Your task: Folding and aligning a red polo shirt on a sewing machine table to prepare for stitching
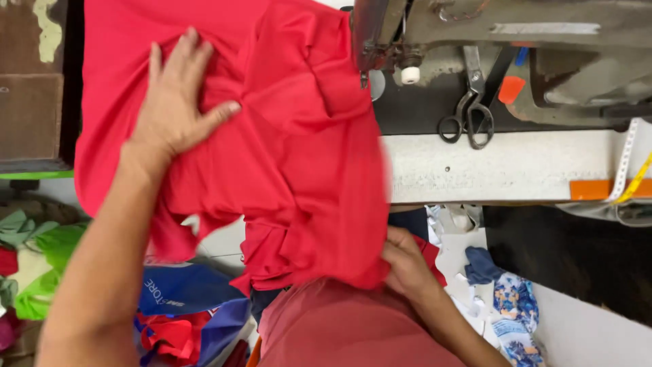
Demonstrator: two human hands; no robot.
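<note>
A large red fabric piece (299, 136) is draped over the left part of a sewing table and hangs off its front edge. My left hand (178, 98) lies flat on top of it, fingers spread, pressing the cloth down. My right hand (405, 261) is below the table edge near my lap, fingers closed on the lower hem of the red fabric. The sewing machine head (387, 41) stands just right of the cloth's upper edge.
Black scissors (467, 115) lie on the machine bed beside an orange tab (511, 88). A measuring tape (628, 170) hangs at the right edge of the white table (502, 166). Heaps of blue, red and green cloth (183, 306) cover the floor at left; printed scraps (513, 306) lie at right.
</note>
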